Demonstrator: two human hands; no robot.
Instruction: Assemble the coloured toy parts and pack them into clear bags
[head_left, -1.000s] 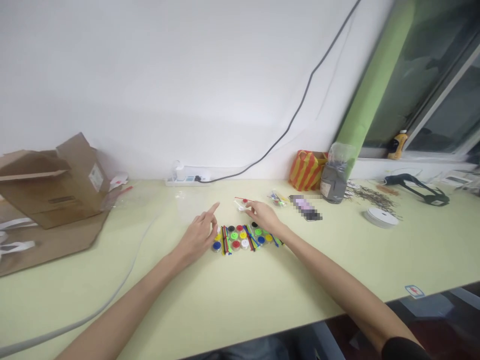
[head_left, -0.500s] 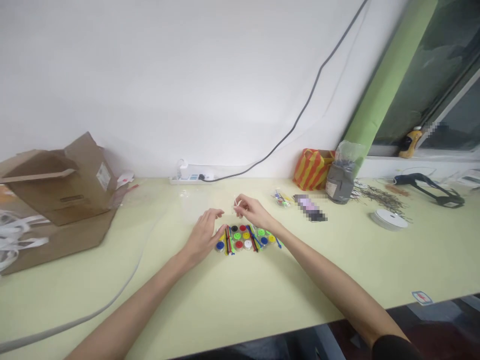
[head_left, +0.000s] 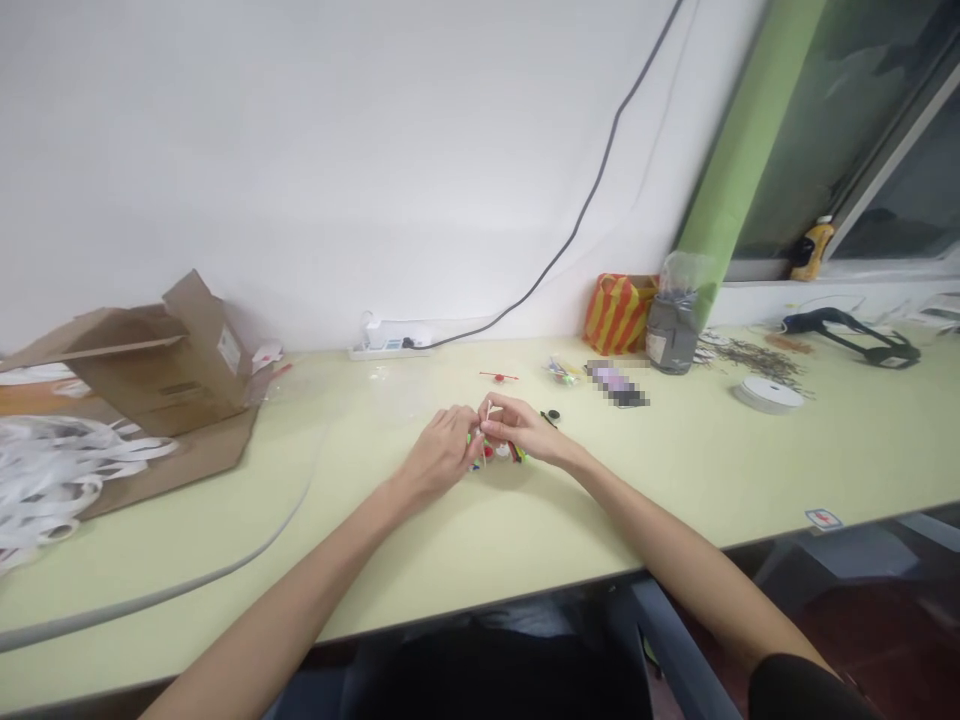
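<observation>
My right hand (head_left: pixel 521 428) pinches a thin white stick (head_left: pixel 489 408), which stands nearly upright between thumb and forefinger. Pressed close against it is my left hand (head_left: pixel 441 446), its fingers drawn together; what they hold, if anything, is hidden. On the table under both hands lie small coloured discs and thin strips, among them a red disc (head_left: pixel 488 452) and a white disc (head_left: pixel 502 451), partly covered by the fingers. Beyond the hands sits a red disc with a thin red rod (head_left: pixel 499 378). A black disc (head_left: pixel 554 414) lies just behind my right hand.
A cardboard box (head_left: pixel 161 375) and white straps (head_left: pixel 52 465) occupy the left side. At the wall is a power strip (head_left: pixel 390 348). To the right are a small clear bag (head_left: pixel 561 371), a striped bag (head_left: pixel 616 315), a grey container (head_left: pixel 671 335) and a white roll (head_left: pixel 766 395).
My hands have come together around the white stick, and my left fingers have closed. The red disc with rod and the black disc now show apart from the others. The view has shifted.
</observation>
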